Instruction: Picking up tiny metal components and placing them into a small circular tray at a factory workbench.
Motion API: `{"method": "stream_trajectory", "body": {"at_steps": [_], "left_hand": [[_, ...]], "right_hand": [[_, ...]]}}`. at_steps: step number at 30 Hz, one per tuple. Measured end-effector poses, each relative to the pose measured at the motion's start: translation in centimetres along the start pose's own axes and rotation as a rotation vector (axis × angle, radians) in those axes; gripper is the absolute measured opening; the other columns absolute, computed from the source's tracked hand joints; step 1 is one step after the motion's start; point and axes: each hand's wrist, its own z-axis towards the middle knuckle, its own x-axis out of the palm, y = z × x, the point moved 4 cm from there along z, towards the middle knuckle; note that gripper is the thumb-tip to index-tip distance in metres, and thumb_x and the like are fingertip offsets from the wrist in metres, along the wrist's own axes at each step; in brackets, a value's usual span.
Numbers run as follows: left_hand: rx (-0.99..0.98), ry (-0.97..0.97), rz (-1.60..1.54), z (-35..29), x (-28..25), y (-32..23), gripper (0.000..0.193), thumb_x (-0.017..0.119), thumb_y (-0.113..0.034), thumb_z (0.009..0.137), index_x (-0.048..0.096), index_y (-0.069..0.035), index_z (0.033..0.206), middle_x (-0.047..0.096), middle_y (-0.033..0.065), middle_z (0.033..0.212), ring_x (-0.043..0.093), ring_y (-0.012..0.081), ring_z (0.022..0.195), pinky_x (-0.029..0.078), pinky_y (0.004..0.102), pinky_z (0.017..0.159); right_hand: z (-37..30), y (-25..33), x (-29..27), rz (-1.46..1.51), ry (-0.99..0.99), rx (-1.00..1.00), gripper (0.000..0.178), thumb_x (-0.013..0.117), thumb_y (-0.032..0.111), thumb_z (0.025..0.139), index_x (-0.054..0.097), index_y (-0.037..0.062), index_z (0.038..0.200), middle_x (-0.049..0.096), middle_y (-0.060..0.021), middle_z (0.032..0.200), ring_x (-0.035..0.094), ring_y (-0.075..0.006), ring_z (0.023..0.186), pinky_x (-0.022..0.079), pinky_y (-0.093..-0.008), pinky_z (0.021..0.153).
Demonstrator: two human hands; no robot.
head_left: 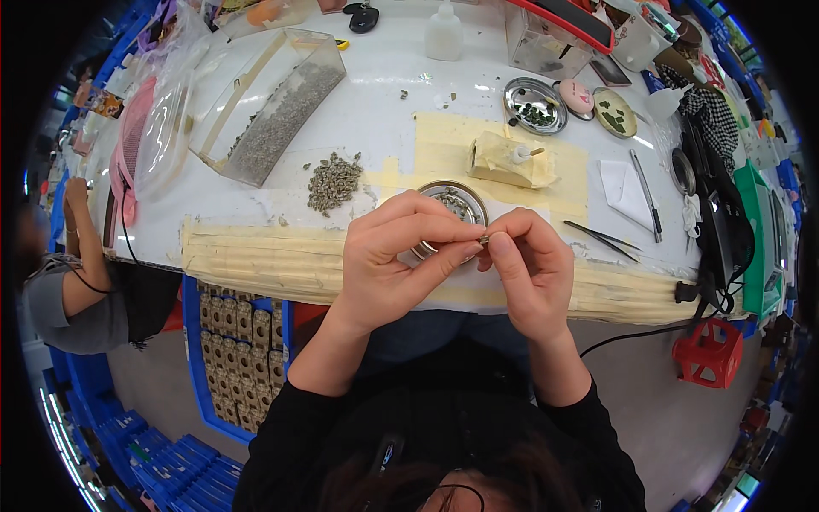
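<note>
My left hand and my right hand meet above the table's front edge, thumbs and forefingers pinched together. Between the fingertips sits a tiny dark metallic piece, too small to name. Under my hands lies a round metal dish with small greyish pieces in it, partly hidden by my fingers. To the left, a loose pile of small grey-brown metallic pieces rests on the white tabletop. Behind the dish stands a block wrapped in cream tape, with a small white nozzle-like tip on top.
Black tweezers, a pen and folded white paper lie at right. A clear bin of grey pieces stands back left. Farther back are a metal dish of dark green bits and a white bottle. Another person sits at left.
</note>
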Motion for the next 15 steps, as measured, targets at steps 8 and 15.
{"method": "stream_trajectory", "body": {"at_steps": [8,15], "left_hand": [[0.003,-0.022,0.043,-0.23,0.0,0.11,0.02,0.076,0.003,0.074,0.074,-0.003,0.093,0.066,0.0073,0.086,0.065,0.0141,0.074,0.051,0.0244,0.063],[0.01,-0.063,0.069,-0.17,-0.2,0.07,0.018,0.076,0.003,0.075,0.073,-0.001,0.091,0.065,0.0077,0.085,0.064,0.0138,0.074,0.049,0.024,0.063]], "right_hand": [[-0.1,-0.06,0.01,-0.029,-0.015,-0.01,0.008,0.058,0.004,0.095,0.06,-0.0043,0.094,0.063,-0.0057,0.086,0.062,-0.01,0.079,0.05,-0.0235,0.073],[-0.28,0.0,-0.04,-0.045,-0.114,-0.046,0.009,0.06,0.003,0.094,0.063,-0.0044,0.098,0.063,-0.0063,0.089,0.061,-0.0101,0.08,0.049,-0.0233,0.073]]}}
